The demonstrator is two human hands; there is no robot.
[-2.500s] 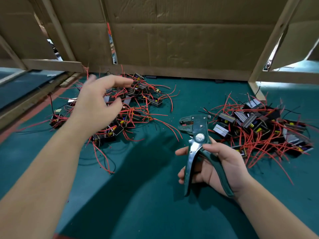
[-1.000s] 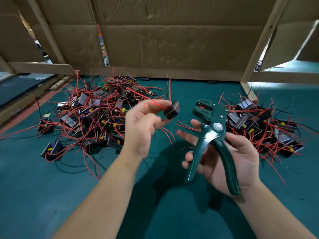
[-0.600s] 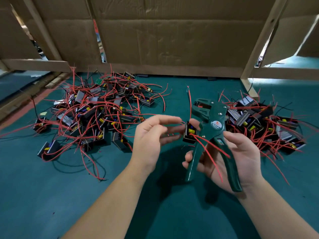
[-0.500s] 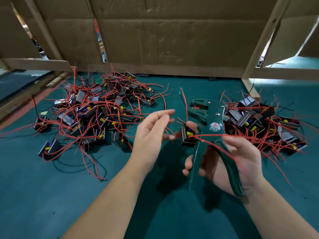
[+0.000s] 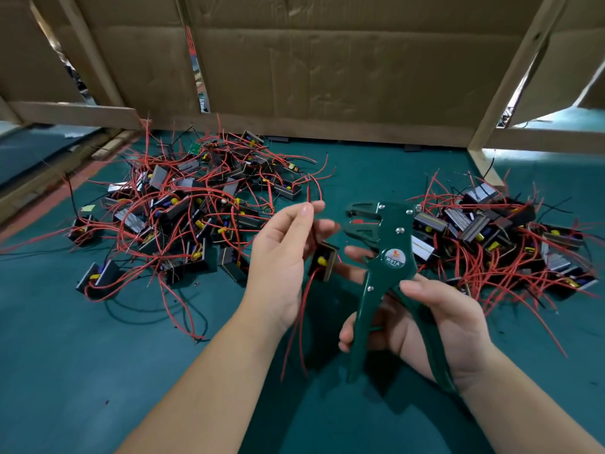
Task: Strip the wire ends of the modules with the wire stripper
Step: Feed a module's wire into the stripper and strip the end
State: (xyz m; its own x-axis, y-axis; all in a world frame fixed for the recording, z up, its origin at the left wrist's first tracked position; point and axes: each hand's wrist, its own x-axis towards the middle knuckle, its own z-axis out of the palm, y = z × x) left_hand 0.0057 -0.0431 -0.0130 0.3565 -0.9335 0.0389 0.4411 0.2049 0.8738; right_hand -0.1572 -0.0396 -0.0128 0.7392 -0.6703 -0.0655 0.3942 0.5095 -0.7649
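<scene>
— From the head view, beginning with the left hand [image 5: 278, 257]?
— Pinches a red lead [image 5: 308, 191] between thumb and forefinger, with the module [image 5: 322, 262] hanging just below, beside the fingers.
— Why hold by the lead and not the body?
— Probably to offer the free end straight to the tool. Hard to tell through the blur exactly where that end sits.
— And for the right hand [image 5: 435, 322]?
— Wrapped round both handles of the wire stripper [image 5: 389, 257]. Handles spread, jaws gaping and aimed left, just beside the pinched lead. Not yet biting on anything.
— Elsewhere?
— Heaped in two lots on the green table [image 5: 98, 371]: a left pile [image 5: 183, 208] beyond the left hand, a right pile [image 5: 491, 237] behind the stripper. Likely kept well apart to sort done from undone; cannot say which is which.
</scene>
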